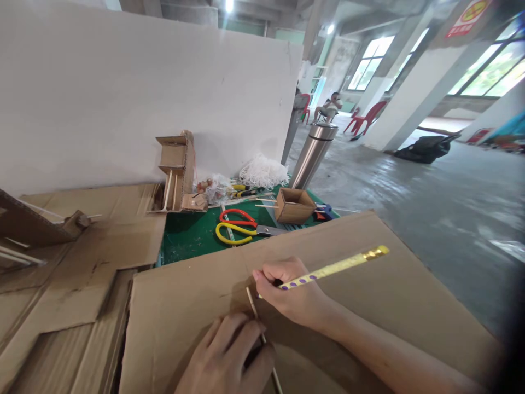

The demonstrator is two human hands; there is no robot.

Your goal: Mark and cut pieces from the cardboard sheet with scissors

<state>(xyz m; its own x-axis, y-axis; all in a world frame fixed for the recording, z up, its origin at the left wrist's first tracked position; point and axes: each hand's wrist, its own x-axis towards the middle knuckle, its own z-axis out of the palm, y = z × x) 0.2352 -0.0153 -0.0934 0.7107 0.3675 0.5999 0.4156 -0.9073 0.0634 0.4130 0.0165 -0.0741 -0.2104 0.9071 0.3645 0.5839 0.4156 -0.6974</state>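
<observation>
My right hand (297,293) is closed around a pale yellow pencil (340,266) with purple spots and a gold-banded eraser end. The pencil slants up to the right, its lower end by the cardboard sheet (172,312). Curled over a thin wooden stick (251,302), my left hand (227,355) holds it down against the sheet. The stick runs from beneath my fingers toward the pencil's lower end, and its far tip is bare. Short dark marks show on the cardboard just left of that tip.
Scissors (257,230) with red and yellow handles lie on a green mat (184,235). Behind are a cardboard box (294,206), white string (263,172), a steel flask (314,153) and a cardboard structure (180,169). Cut cardboard (69,295) covers the left. A person (329,108) sits far off.
</observation>
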